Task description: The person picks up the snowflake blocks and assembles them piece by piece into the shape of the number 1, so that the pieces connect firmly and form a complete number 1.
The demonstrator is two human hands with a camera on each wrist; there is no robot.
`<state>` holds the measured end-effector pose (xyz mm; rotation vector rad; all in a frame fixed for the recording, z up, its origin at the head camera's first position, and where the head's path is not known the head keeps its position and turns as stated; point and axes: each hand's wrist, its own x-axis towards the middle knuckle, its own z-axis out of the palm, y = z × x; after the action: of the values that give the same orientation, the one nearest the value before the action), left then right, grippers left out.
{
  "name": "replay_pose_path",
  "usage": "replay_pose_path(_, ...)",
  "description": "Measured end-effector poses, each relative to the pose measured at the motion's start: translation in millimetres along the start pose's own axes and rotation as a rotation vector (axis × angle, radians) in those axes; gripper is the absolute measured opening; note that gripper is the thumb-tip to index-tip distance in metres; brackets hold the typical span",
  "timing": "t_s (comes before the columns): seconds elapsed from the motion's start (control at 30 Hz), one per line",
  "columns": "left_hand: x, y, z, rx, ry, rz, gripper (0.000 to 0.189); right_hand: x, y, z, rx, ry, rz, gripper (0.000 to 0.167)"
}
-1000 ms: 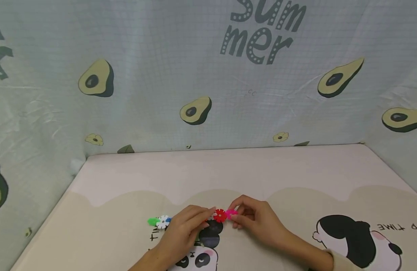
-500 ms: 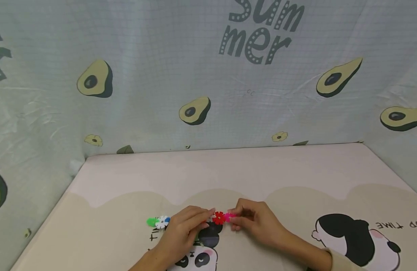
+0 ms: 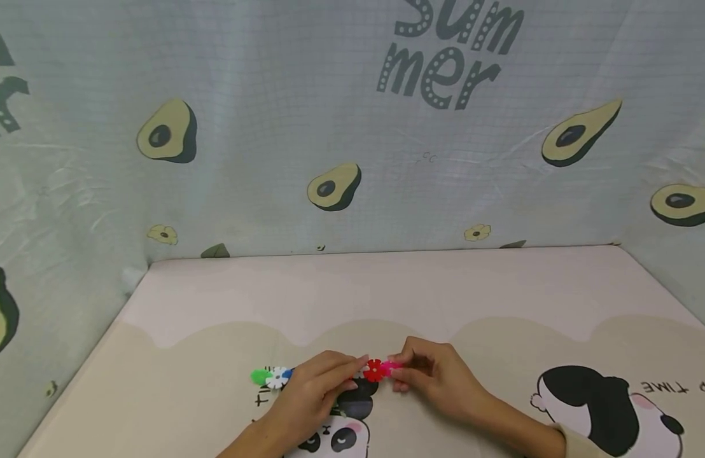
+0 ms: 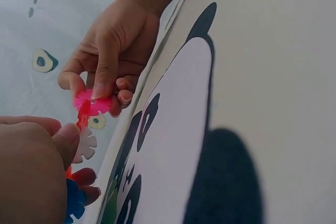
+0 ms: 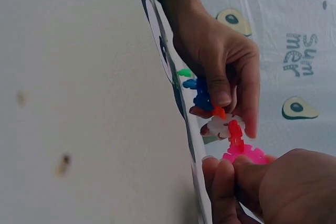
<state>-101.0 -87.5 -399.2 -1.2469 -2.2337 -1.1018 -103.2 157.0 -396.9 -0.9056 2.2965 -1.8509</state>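
Observation:
A chain of notched plastic snowflake discs runs between my two hands. My left hand (image 3: 315, 388) grips the chain's middle and hides part of it. From its left side stick out a green disc (image 3: 260, 377) and a white disc (image 3: 277, 378). Under those fingers, the right wrist view shows a blue disc (image 5: 202, 98), an orange disc (image 5: 219, 112) and another white disc (image 5: 220, 126). A red disc (image 3: 373, 370) stands at the chain's right end. My right hand (image 3: 444, 378) pinches a pink disc (image 4: 97, 104) between thumb and fingers, its notched edge meeting the red disc's edge.
The hands work close over a pale tabletop (image 3: 387, 286) printed with a panda (image 3: 335, 436) and a dog (image 3: 599, 407). Behind it and along both sides hangs a light curtain (image 3: 261, 127) with avocado prints.
My right hand has come slightly down and left, so the pink disc sits closer against the red one. The left hand keeps its hold on the chain. The head view shifts slightly.

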Motion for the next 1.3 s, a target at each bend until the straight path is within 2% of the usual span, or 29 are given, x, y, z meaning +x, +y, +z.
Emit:
replay_pose_path(0.1, 0.7, -0.7, 0.3, 0.039, 0.009, 0.048, 0.043, -0.6, 0, 0, -0.002, 0.01, 0.027, 0.009)
replay_pose_path(0.27, 1.5, 0.6, -1.0, 0.074, 0.01, 0.045, 0.038, -1.4, -2, -1, 0.0, 0.031, 0.038, 0.013)
replay_pose_path(0.33, 2.1, 1.9, -2.3, 0.087, 0.007, 0.02, 0.039, -1.6, -2, -2, 0.004, 0.038, 0.033, 0.016)
replay_pose_path(0.43, 4.5, 3.3, -5.6, 0.15, 0.011, 0.016, 0.046, -1.5, -2, -3, 0.002, 0.047, 0.021, 0.02)
replay_pose_path(0.57, 8.0, 2.7, -15.7, 0.222, 0.0, -0.009, 0.056, -0.8, -1, -7, -0.005, 0.059, 0.008, 0.02)
replay_pose_path(0.8, 9.8, -8.8, -40.3, 0.229, -0.004, -0.022, 0.056, 0.9, -1, -13, 0.013, 0.077, 0.035, 0.02)
replay_pose_path(0.93, 7.9, -14.8, -48.7, 0.198, -0.073, -0.08, 0.058, 1.0, 0, -15, 0.035, 0.071, 0.021, 0.02)
replay_pose_path(1.17, 4.4, -18.3, -58.2, 0.136, -0.28, -0.274, 0.054, 2.4, 1, -19, 0.046, 0.084, 0.029, 0.021)
replay_pose_path(1.3, 5.6, -17.5, -62.4, 0.109, -0.375, -0.317, 0.053, 3.6, 0, -20, 0.039, 0.082, 0.046, 0.021)
